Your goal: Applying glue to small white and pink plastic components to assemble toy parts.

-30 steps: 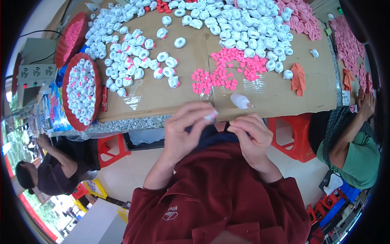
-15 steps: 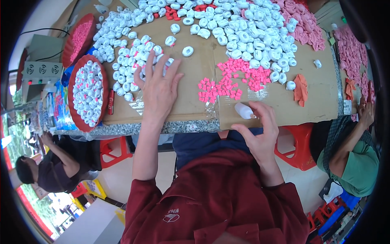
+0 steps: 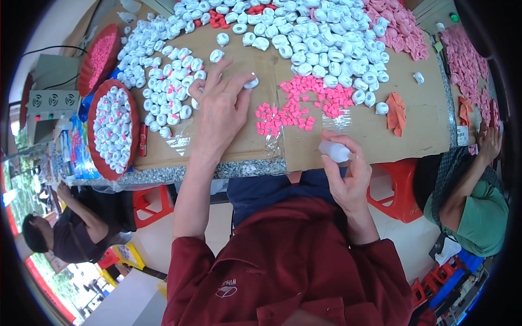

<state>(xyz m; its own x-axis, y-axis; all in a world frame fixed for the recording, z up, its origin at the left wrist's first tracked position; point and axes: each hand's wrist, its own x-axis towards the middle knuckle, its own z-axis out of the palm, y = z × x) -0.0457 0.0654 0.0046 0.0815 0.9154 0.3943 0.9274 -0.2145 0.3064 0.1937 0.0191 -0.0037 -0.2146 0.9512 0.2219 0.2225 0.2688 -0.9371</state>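
My left hand is over the cardboard with its fingers apart and bent. Its fingertips reach a single small white rounded piece; whether they grip it I cannot tell. Left of this hand lies a cluster of similar white pieces, several with pink bits on them. My right hand, close to the table's front edge, holds a small translucent white squeeze bottle tilted on its side between thumb and fingers. Loose small pink pieces lie on the cardboard between my hands and beyond.
A large heap of white pieces covers the far side, with pink soft pieces behind it. On the left are a red basin of white pieces and a red marker-like tube. An orange cloth lies right. Co-workers sit at both sides.
My left hand has moved right, off the white cluster to the lone white piece. My right hand has closed round the bottle, which lay beside its open fingers before. The view has shifted slightly.
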